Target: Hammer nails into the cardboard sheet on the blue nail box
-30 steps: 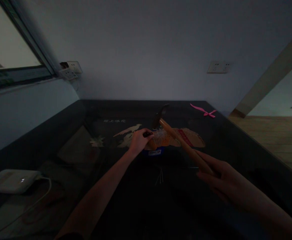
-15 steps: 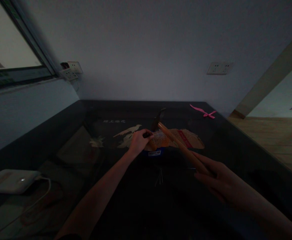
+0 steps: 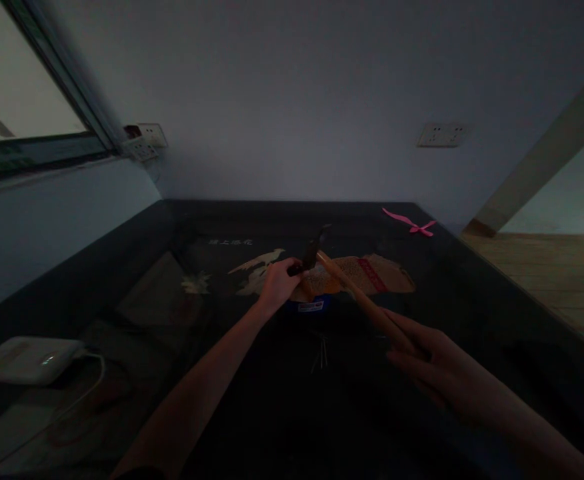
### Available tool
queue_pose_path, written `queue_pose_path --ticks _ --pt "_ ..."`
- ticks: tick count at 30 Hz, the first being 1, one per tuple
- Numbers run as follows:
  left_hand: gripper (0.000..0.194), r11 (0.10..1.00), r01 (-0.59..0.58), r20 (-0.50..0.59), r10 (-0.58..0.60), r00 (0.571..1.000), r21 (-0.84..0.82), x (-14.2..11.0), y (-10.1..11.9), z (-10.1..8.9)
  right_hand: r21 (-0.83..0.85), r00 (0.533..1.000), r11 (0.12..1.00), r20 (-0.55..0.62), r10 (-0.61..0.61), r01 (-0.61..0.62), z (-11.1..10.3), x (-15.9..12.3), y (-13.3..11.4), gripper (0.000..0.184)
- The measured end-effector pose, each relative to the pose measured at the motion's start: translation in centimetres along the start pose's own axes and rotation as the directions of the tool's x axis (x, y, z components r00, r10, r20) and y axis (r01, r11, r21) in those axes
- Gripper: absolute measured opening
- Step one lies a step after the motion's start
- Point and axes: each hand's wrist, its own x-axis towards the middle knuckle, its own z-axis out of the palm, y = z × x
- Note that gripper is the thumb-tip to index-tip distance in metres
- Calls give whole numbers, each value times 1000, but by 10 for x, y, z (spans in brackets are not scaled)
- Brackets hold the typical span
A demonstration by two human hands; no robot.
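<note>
My right hand (image 3: pixel 435 363) is wrapped round the wooden handle of a claw hammer (image 3: pixel 367 303). Its dark head sits right at the fingertips of my left hand (image 3: pixel 278 287), covering part of them. Those left fingers are pinched together over a brown patterned piece of cardboard or paper (image 3: pixel 389 277) with a red band; whatever they hold is too dark and small to name. Under the near edge of that brown piece shows a blue thing with a white label (image 3: pixel 311 307). Closer to me, several thin nails (image 3: pixel 322 352) lie on the dark tabletop (image 3: pixel 272 413).
A white power bank (image 3: pixel 32 360) with a cable lies at the left. At the far right of the table is a pink ribbon bow (image 3: pixel 417 228). Wall sockets (image 3: pixel 442 135) are set in the wall behind, and a window (image 3: pixel 27 80) is at upper left.
The hammer head has come down a little and now overlaps my left fingertips. My left hand stays nearly in place. The whole view has shifted slightly.
</note>
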Motion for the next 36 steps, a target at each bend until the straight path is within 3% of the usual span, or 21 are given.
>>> queue_pose_path --ticks 5,14,20,27,31,36 --pt "10 998 -25 5 25 1000 -61 0 -3 2 110 991 987 77 105 -114 0 -4 4 66" --pt "11 998 -38 -2 38 999 -52 0 -5 2 201 992 971 49 119 -126 2 -3 3 65" --pt "13 999 -45 -22 45 999 -19 0 -4 1 261 997 963 -5 74 -70 6 -1 7 59" --pt "9 997 -60 -7 60 998 -52 1 -4 2 267 990 953 29 142 -144 4 -6 11 66" --pt "8 995 -68 -22 67 998 -68 0 -3 1 394 981 899 35 190 -188 20 -17 29 70" --pt "13 975 -205 7 207 978 -87 -3 -7 3 647 946 734 -59 318 -206 58 -44 67 72"
